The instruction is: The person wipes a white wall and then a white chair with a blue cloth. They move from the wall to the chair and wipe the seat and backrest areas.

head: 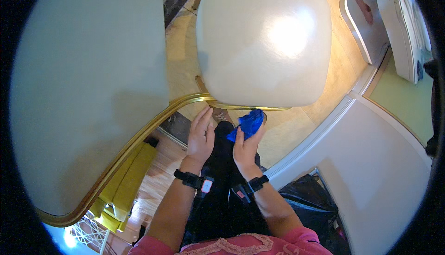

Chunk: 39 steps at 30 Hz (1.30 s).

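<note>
A crumpled blue cloth (pixel 249 124) is held in my right hand (pixel 248 145), just below the near edge of an armchair's pale padded seat (pixel 257 77). My left hand (pixel 201 136) holds nothing; its fingers point up towards the gilded arm rail of the chair (pixel 189 99), and whether they touch it I cannot tell. The wide padded backrest (pixel 94 81) with its gold-coloured frame fills the left side. Light glares off the glossy seat.
A white panelled counter or cabinet (pixel 379 171) stands at the right, with a black plastic bag (pixel 309 199) low beside me. White curved objects (pixel 399 28) lie at the upper right. Yellow-green upholstered seating (pixel 125 182) is at the lower left.
</note>
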Motion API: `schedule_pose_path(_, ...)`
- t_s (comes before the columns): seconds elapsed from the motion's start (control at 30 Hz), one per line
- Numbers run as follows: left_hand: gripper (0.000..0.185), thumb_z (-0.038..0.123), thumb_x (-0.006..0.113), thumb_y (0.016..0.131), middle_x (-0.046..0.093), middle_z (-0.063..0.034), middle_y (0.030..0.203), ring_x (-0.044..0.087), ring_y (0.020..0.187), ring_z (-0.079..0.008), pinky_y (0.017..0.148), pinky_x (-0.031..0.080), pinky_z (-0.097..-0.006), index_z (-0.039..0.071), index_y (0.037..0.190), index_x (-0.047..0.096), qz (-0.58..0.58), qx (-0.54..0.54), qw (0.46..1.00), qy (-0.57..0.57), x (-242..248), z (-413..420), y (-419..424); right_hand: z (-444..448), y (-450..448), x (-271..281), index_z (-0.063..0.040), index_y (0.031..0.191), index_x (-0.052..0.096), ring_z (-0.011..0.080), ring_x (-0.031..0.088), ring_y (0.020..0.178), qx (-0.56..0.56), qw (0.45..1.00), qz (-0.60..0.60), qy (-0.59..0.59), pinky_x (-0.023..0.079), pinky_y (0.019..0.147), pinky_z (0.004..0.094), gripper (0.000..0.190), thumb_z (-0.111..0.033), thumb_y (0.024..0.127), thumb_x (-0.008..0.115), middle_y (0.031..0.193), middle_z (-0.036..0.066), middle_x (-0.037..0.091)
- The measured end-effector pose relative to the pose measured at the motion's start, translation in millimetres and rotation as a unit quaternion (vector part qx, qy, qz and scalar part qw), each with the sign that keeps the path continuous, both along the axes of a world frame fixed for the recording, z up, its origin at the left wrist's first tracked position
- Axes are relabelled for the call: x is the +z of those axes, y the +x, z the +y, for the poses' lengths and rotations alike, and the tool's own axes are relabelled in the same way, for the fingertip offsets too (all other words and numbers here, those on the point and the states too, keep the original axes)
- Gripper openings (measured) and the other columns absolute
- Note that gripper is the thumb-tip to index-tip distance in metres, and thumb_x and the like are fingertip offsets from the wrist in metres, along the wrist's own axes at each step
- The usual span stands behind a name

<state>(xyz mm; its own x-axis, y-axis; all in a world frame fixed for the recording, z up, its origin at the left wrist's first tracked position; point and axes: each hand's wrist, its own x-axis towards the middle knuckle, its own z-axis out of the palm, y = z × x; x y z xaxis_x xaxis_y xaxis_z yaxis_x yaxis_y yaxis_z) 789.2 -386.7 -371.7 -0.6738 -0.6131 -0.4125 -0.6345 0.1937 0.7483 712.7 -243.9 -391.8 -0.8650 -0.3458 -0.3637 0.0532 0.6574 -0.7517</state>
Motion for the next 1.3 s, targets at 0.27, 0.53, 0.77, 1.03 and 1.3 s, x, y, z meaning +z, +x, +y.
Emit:
schedule_pose_path(0.27,0.048,0.008,0.055,0.1,0.05,-0.0245,0.147,0.047,0.138,-0.0383,0.116,0.038,-0.0424,-0.001,0.147,0.046,-0.04,0.117,0.988,0.09,-12.2,-6.3,-0.2,-39.1,-50.9,-25.6,-0.019,0.155,0.042,0.0534,0.012,0.152,0.322,0.895,0.243,0.193,0.011,0.117,0.07,0.079,-0.02,0.085,0.078,0.166,0.021,0.022)
schedule_pose_path(0.53,0.054,0.006,0.059,0.098,0.043,-0.022,0.152,0.046,0.139,-0.0335,0.117,0.036,-0.0441,-0.001,0.147,0.037,0.009,0.214,0.973,0.088,-18.8,-24.3,6.3,-63.3,-31.5,-38.6,-0.018,0.155,0.042,0.0585,0.002,0.151,0.291,0.886,0.288,0.216,0.007,0.114,0.0761,0.07,-0.014,0.09,0.068,0.166,0.025,0.016)
schedule_pose_path(0.77,0.068,-0.005,0.057,0.094,0.034,-0.0236,0.157,0.042,0.143,-0.0349,0.12,0.03,-0.0482,0.0,0.15,0.019,0.126,0.318,0.938,0.062,-30.6,-16.5,14.4,-73.2,-18.2,-33.1,-0.029,0.155,0.044,0.05,0.007,0.153,0.29,0.914,0.246,0.143,0.006,0.115,0.0733,0.069,-0.008,0.092,0.06,0.169,0.009,0.021)
schedule_pose_path(1.03,0.047,0.003,0.048,0.102,0.043,-0.0238,0.15,0.045,0.139,-0.0327,0.118,0.032,-0.0435,-0.005,0.146,0.032,0.14,0.358,0.921,0.065,-9.2,-33.1,3.4,-118.5,-5.4,-13.8,-0.019,0.158,0.04,0.0338,0.023,0.155,0.359,0.932,0.041,0.005,0.01,0.117,0.0702,0.072,-0.002,0.09,0.058,0.165,0.008,0.033)
schedule_pose_path(1.3,0.04,0.011,0.045,0.106,0.053,-0.0253,0.14,0.053,0.128,-0.0338,0.11,0.039,-0.0423,-0.008,0.141,0.044,0.024,0.266,0.964,-0.008,23.8,-49.0,10.1,-152.6,-4.4,14.1,-0.004,0.159,0.03,0.044,0.021,0.153,0.243,0.942,-0.167,-0.16,0.018,0.125,0.0483,0.066,0.002,0.098,0.053,0.163,0.026,0.025)
